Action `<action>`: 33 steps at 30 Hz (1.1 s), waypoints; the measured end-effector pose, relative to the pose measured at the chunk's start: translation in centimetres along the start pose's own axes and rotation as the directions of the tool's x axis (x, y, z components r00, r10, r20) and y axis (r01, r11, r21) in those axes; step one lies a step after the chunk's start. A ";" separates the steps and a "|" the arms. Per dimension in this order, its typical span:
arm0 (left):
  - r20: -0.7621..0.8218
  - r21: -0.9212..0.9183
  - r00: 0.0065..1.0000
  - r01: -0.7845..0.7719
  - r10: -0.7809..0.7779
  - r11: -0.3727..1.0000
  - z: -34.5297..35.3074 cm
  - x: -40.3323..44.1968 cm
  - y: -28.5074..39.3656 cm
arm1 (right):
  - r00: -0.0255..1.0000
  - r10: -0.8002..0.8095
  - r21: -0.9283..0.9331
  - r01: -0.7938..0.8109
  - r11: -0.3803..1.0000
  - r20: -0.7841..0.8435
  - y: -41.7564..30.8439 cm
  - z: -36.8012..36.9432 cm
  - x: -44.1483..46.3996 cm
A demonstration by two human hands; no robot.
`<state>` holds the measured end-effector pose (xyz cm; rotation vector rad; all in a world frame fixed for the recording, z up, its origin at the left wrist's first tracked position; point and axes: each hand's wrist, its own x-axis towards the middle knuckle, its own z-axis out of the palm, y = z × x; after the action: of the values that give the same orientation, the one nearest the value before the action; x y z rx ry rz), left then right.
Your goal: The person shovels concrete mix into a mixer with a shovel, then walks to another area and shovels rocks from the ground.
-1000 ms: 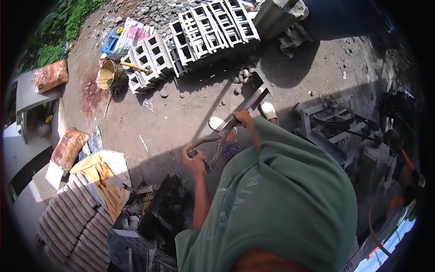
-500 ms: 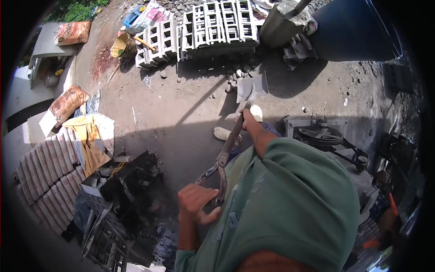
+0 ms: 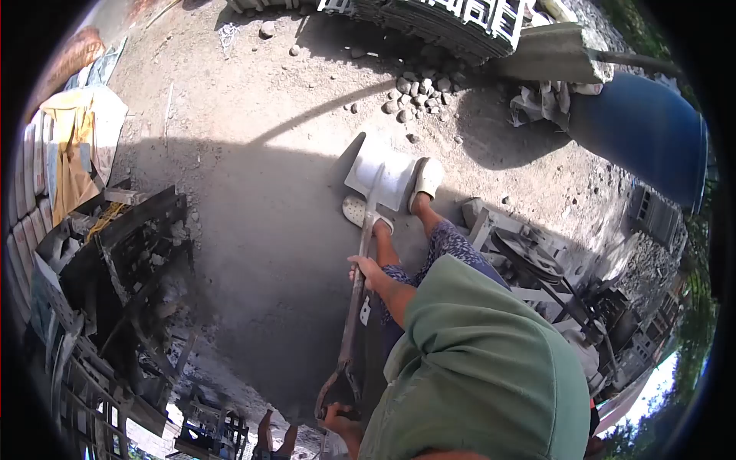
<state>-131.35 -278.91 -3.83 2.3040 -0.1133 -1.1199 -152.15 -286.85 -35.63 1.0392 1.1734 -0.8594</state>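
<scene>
A shovel (image 3: 352, 318) slants down the middle, its wide metal blade low over the ground beside the feet. My right hand (image 3: 368, 271) is closed around the shaft below the blade in the picture. Near the bottom edge my left hand (image 3: 343, 421) is wrapped round the loop handle (image 3: 328, 387) at the shaft's end. The blade (image 3: 383, 173) looks pale in the sunlight and lies between a left light clog (image 3: 355, 209) and a right one (image 3: 429, 177).
Stones (image 3: 419, 93) lie beyond the blade, below stacked concrete blocks (image 3: 452, 23). A blue barrel (image 3: 640, 130) stands at the upper right. Machinery with a pulley (image 3: 529, 255) is at right. Dark metal frames (image 3: 115, 268) and bags (image 3: 23, 230) are at left. Another person's legs (image 3: 276, 435) show at the bottom.
The view has swung round, so the blocks and bags sit nearer the edges. The shovel now points steeply, blade fully visible by the feet, and both hands have moved lower in the picture.
</scene>
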 end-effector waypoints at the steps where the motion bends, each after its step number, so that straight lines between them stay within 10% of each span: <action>1: -0.072 0.040 0.997 -0.020 0.023 0.999 -0.3 1.6 -2.1 | 0.996 -0.043 -0.070 0.037 0.997 -0.083 0.9 0.2 1.1; 4: -0.109 0.010 0.994 -0.003 0.004 1.000 2.3 5.9 -4.1 | 0.976 -0.110 -0.147 0.083 0.986 -0.187 -0.9 0.1 5.6; 6: 0.044 0.010 0.998 0.046 -0.046 0.999 6.4 9.1 -4.8 | 0.876 -0.444 -0.277 0.386 0.880 -0.188 -4.7 0.2 7.7; 15: 0.435 -0.172 0.887 0.250 -0.155 0.953 33.1 10.2 -11.0 | 0.815 -0.547 -0.362 0.459 0.811 -0.192 -34.6 -0.6 13.5; 33: 0.381 -0.159 0.924 0.099 -0.032 0.982 31.7 19.2 -16.2 | 0.866 -0.469 -0.219 0.431 0.876 -0.172 -31.4 -2.6 17.8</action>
<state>-145.24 -285.79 -41.17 1.9271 -0.0798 -1.5361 -178.80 -294.14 -59.02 0.7341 1.6939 -0.9988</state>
